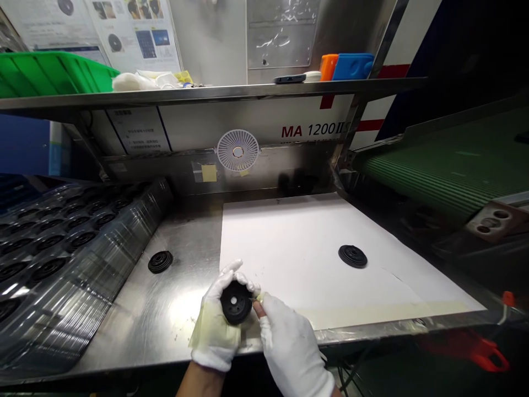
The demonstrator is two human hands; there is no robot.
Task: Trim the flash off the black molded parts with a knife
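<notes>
My left hand, in a white glove with a yellowish patch, grips a black round plastic part by its edge. The part is tilted toward me and shows a pale spot at its centre. Against its right rim are the pinched fingers of my right hand, also gloved, with a bare fingertip showing. Whatever those fingers hold is too small to make out. One similar black ringed part lies on the metal bench to the left, and another black part rests on the white sheet at right.
Stacked clear trays of black round parts stand at left. A green ribbed conveyor runs along the right. Above the bench, a metal shelf carries a green bin. A small white fan is at the back.
</notes>
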